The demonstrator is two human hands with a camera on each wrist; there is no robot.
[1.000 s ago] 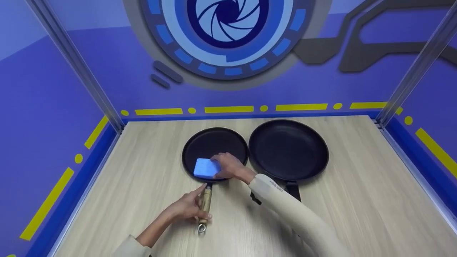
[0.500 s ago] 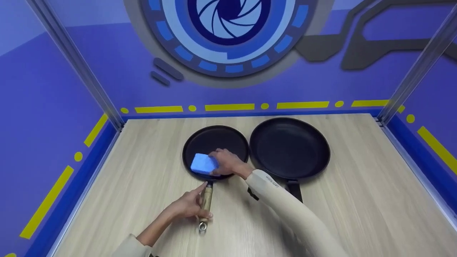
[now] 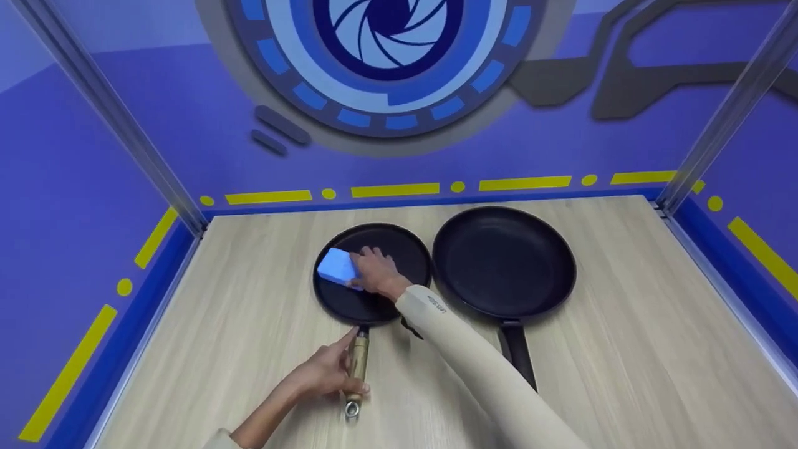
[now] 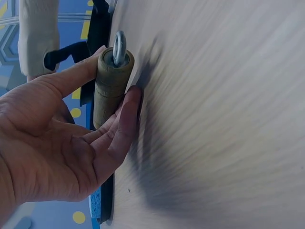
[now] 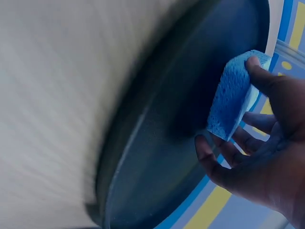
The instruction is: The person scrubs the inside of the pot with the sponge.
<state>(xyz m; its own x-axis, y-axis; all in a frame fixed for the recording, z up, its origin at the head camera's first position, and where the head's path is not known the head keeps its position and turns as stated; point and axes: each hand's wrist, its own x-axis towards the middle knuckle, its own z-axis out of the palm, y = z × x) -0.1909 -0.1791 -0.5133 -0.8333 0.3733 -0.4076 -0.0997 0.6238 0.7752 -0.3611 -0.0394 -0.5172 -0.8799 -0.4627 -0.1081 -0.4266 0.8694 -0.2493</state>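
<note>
A flat black pan (image 3: 399,243) with a wooden handle (image 3: 358,362) lies on the table. My left hand (image 3: 325,371) grips that handle, its thumb on one side and fingers underneath in the left wrist view, where the metal hanging ring (image 4: 120,47) points toward the camera. My right hand (image 3: 377,271) holds a light blue sponge (image 3: 337,267) over the left part of the pan. From the right wrist, the sponge (image 5: 233,93) is pinched between thumb and fingers, tilted, with its lower edge close to the pan's dark surface.
A larger black frying pan (image 3: 504,262) sits right beside the first, rims nearly meeting, its black handle (image 3: 519,355) partly behind my right sleeve (image 3: 474,349). Blue printed panels (image 3: 399,168) close off the back and both sides of the wooden table (image 3: 249,299).
My right hand has carried the sponge up and to the left across the pan, away from the handle end. The left hand keeps its grip on the handle.
</note>
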